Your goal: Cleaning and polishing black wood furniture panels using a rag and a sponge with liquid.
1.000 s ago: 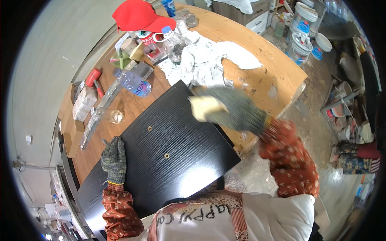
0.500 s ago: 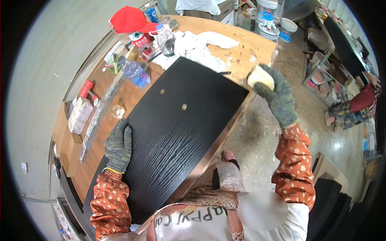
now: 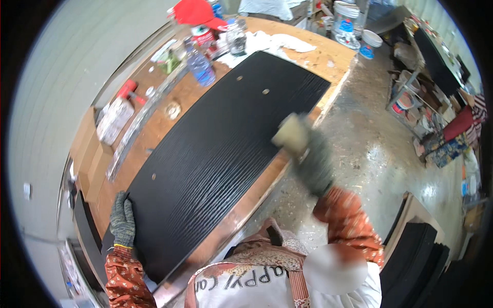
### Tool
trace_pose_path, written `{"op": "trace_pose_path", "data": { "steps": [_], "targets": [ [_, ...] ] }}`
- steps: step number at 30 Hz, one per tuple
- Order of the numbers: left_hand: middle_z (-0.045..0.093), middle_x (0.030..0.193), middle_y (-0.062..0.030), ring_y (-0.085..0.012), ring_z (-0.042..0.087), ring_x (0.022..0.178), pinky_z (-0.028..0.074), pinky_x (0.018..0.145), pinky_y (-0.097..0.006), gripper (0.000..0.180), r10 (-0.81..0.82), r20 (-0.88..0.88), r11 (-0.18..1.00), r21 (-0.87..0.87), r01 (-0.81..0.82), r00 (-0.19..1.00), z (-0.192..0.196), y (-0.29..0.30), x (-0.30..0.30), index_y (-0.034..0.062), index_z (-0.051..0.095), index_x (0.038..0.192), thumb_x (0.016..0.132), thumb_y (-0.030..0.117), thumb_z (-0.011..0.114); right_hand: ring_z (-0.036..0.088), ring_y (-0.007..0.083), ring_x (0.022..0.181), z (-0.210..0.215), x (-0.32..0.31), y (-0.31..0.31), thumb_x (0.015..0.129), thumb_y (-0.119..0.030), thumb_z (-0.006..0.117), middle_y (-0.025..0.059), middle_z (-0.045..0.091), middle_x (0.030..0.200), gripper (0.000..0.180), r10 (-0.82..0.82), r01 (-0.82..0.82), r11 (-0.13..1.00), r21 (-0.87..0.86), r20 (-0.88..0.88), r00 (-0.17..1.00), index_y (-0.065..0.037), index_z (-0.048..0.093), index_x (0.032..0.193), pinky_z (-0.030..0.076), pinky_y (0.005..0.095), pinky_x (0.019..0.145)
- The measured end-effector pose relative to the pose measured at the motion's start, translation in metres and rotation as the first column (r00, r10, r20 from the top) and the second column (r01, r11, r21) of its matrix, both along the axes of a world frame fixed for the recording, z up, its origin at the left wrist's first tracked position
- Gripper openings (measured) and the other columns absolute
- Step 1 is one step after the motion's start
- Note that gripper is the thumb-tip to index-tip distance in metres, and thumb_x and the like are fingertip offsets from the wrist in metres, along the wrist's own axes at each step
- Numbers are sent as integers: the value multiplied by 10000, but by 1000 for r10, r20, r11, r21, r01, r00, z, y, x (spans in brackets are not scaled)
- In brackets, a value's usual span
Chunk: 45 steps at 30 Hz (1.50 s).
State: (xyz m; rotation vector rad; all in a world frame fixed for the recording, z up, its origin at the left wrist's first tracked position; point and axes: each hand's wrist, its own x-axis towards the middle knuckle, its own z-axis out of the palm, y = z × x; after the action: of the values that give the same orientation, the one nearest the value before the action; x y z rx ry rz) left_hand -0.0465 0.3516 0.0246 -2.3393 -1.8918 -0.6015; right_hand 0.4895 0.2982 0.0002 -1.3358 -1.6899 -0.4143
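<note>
A long black panel (image 3: 221,128) with a grained, shiny face lies slantwise on the wooden workbench. Several small round brass-coloured spots show on it. My left hand (image 3: 122,220), in a grey knit glove, rests flat along the panel's near left edge with fingers stretched out. In my right hand (image 3: 314,164), gloved alike, is a pale yellow pad (image 3: 291,134), perhaps a sponge. That hand is smeared by motion and is over the panel's right edge; whether the pad touches the panel I cannot tell.
Bottles (image 3: 199,64), a red cap (image 3: 197,11) and crumpled white cloth (image 3: 267,43) sit at the bench's far end. To the left lie a red-headed mallet (image 3: 128,90), a wrapped block (image 3: 115,120) and a plastic-covered strip (image 3: 138,123). Another person (image 3: 452,136) is at far right.
The panel appears lower and more fully in view. My right hand has swung left and nearer with the pad. My left hand has moved down along the panel's left edge.
</note>
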Motion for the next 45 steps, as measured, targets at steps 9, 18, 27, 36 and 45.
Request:
{"op": "trace_pose_path", "data": {
  "steps": [9,18,27,36,45],
  "targets": [
    [507,1377,-204,-364,440,1316,364,1095,-421,409,305,-230,951,23,-308,924,2,-165,-173,63,501,1366,1014,270,472,576,307,1104,-21,-178,-73,880,-50,581,177,540,1257,388,402,-486,852,-194,-353,845,23,535,1258,519,410,929],
    [477,1424,-190,-332,396,1369,337,1122,-399,444,238,-102,963,-108,-249,966,28,-246,-185,65,492,1382,998,286,516,587,284,1005,-18,-205,-93,943,-122,559,147,592,1063,223,175,-195,981,-9,-402,899,16,584,1116,482,423,875],
    [471,1453,-132,-276,366,1400,298,1160,-369,453,113,174,965,-255,-66,978,15,-240,-232,87,511,1380,986,306,552,521,326,1168,-69,-492,-202,838,-170,581,124,520,1356,575,654,-654,754,-67,-20,756,-88,471,1397,409,446,993],
    [416,1501,-109,-234,295,1438,253,1182,-357,409,-54,370,948,-272,163,928,14,-257,-267,99,522,1379,981,182,564,528,290,1148,-34,-556,-236,886,-143,546,154,478,1396,505,806,-806,591,15,36,591,-54,471,1377,419,458,989],
    [606,1327,-82,-223,559,1227,431,1050,-330,385,219,472,934,-356,-43,854,-6,-255,-277,83,567,1332,960,182,587,558,292,1097,45,-550,-212,804,-125,594,136,552,1265,485,903,-866,428,-257,167,397,-52,556,1282,457,437,946]
  ]
}}
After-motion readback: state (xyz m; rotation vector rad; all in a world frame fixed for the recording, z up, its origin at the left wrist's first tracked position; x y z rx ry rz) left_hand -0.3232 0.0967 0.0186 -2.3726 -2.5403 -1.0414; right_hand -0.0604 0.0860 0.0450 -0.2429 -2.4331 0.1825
